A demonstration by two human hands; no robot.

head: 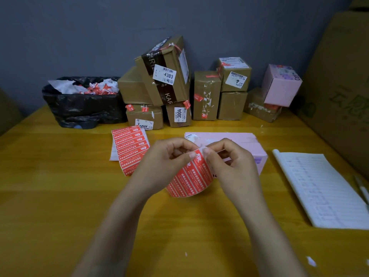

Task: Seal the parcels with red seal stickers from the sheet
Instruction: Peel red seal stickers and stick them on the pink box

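A curled sheet of red seal stickers [189, 176] is held up over the table's middle. My left hand [165, 158] pinches its top edge from the left. My right hand [229, 158] pinches the same top corner from the right, thumb against the sheet's white backing. Just behind my hands lies a flat pink parcel [239, 140]. More red sticker sheets [129, 144] lie flat to the left of it. Brown cardboard parcels [163, 80] are stacked against the back wall, several bearing red stickers and white labels.
A bin lined with a black bag [83, 104], full of white and red scraps, stands at the back left. A pink box [281, 84] rests on a brown one at the back right. A lined notebook [323, 188] lies at the right, a pen [362, 188] beside it. Large cartons [343, 76] rise at the right.
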